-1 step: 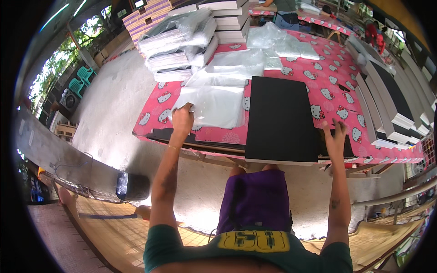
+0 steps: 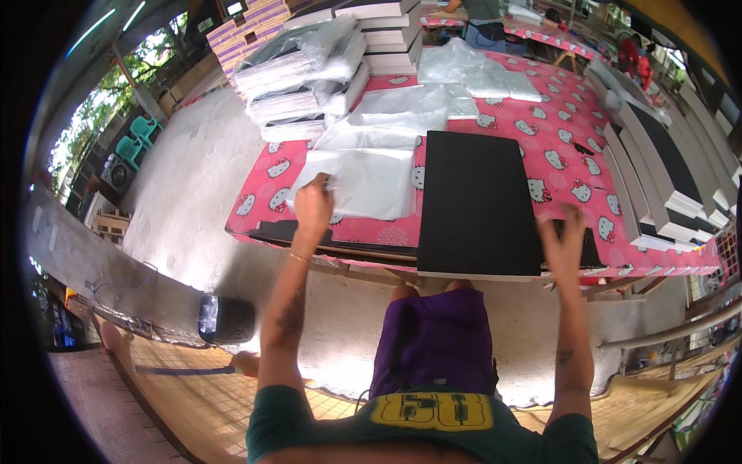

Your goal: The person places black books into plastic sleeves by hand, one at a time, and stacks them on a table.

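My left hand is closed in a pinch on the near-left part of a clear plastic bag, the front one of several flat bags lying on the table. To the right of the bags, a large rectangular slab with a black top and a thin pale edge lies flat, its near end at the table's front edge. My right hand is just off the slab's right side, fingers apart and slightly blurred, holding nothing. Beneath that hand shows a dark patch on the table.
A pink patterned cloth covers the table. Plastic-wrapped stacks and black-and-white slabs stand at the back left. More long slabs line the right side. A black bin sits on the floor. Another person stands beyond the table.
My right hand has moved slightly left, toward the black slab. My left hand has shifted a little to the right, still pinching the bag. The slab stays in place.
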The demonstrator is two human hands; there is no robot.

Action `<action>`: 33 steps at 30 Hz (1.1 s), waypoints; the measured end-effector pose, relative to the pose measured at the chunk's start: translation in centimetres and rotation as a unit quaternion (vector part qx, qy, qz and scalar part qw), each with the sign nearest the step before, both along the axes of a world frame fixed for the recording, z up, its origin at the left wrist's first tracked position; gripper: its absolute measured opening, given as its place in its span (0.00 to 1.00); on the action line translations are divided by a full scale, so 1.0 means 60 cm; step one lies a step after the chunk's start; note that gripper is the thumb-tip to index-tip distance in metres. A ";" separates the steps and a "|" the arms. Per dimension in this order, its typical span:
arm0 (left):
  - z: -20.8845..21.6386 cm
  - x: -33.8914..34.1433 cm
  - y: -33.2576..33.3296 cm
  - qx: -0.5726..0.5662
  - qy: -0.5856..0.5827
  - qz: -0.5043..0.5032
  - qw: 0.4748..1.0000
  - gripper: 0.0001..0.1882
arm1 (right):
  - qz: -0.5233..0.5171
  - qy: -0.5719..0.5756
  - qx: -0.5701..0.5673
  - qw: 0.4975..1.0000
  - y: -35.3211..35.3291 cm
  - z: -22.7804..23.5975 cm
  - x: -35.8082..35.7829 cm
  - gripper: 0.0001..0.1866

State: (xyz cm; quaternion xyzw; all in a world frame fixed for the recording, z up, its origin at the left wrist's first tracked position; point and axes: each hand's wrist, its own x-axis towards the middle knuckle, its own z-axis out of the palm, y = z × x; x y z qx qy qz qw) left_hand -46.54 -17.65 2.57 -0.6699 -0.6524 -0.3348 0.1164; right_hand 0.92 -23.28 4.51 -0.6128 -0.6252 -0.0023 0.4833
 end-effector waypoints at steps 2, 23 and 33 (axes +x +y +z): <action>0.073 0.150 -0.047 0.003 -0.157 -0.059 0.986 0.12 | 0.294 0.127 -0.137 0.937 -0.076 0.019 -0.095 0.24; 0.021 0.317 -0.240 -0.203 -0.415 -0.308 0.832 0.08 | 0.375 0.652 -0.186 0.632 -0.154 -0.055 -0.170 0.08; 0.018 0.347 -0.216 -0.021 -0.310 -0.172 0.935 0.12 | 0.424 0.728 -0.154 0.516 -0.177 -0.084 -0.145 0.15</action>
